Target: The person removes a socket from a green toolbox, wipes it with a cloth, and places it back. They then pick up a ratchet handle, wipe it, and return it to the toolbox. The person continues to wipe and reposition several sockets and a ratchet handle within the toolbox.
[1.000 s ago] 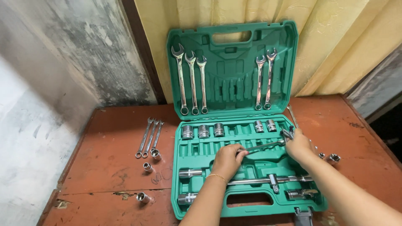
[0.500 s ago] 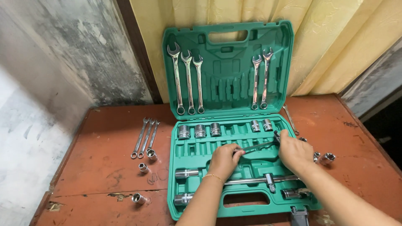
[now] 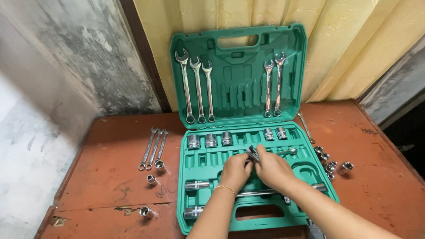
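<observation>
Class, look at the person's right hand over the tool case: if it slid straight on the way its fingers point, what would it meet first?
Probably the left hand: the right hand points left across the green case, and the two nearly touch around the metal tool.

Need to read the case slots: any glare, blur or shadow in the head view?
Head view: even soft light, sharp focus; small bright glints on the wrenches in the lid; both hands, left hand and right hand, cover the tray's middle slots; edges bow slightly.

ratchet wrench (image 3: 270, 153) | chrome, lying crosswise | over green case tray (image 3: 195, 161)
</observation>
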